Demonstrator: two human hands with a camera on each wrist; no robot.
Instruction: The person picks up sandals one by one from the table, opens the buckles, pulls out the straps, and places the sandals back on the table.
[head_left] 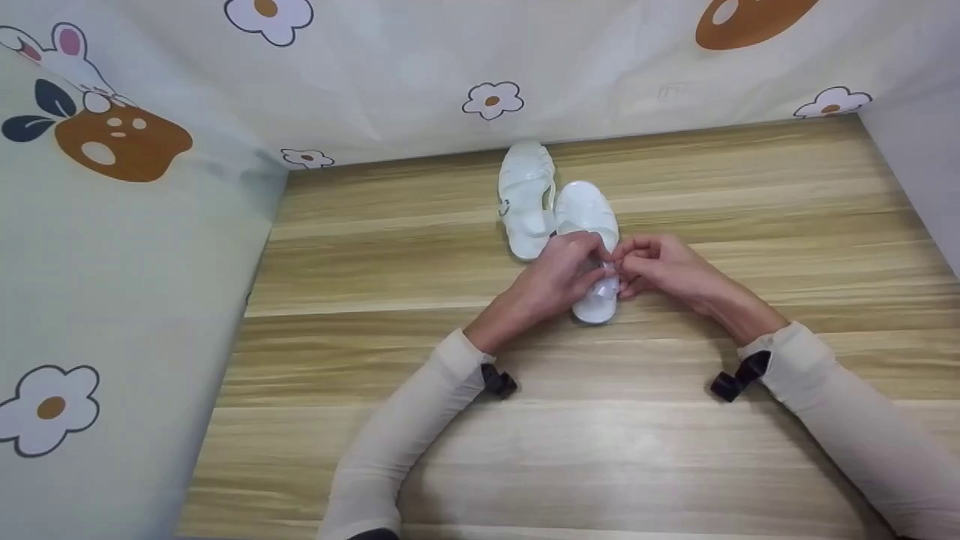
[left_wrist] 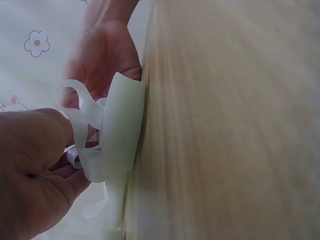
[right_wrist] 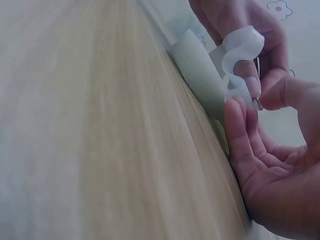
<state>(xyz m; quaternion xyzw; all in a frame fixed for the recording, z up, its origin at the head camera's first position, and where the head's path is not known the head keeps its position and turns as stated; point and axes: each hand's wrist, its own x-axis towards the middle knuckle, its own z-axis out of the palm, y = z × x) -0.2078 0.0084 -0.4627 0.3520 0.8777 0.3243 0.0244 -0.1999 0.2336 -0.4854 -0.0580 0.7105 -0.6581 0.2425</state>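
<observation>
Two white jelly sandals lie on the wood-patterned surface, and both hands are at the right sandal [head_left: 596, 309]. From the left side, my left hand [head_left: 556, 271] reaches over this sandal and pinches its ankle strap [right_wrist: 239, 45]. My right hand [head_left: 670, 271] comes in from the right, thumb and fingertips pinching the strap beside a small metal buckle [right_wrist: 257, 104]. In the left wrist view the strap loops up above the heel of the sole [left_wrist: 122, 122]. The left fingertips partly hide the buckle.
The other sandal [head_left: 527, 196] lies just left and farther back, toe near the rear wall, with its buckle [head_left: 504, 208] on the outer side. Patterned cloth walls [head_left: 390, 82] border the wood-patterned surface [head_left: 360, 300]. Dark wrist cameras [head_left: 726, 386] hang below the sleeves.
</observation>
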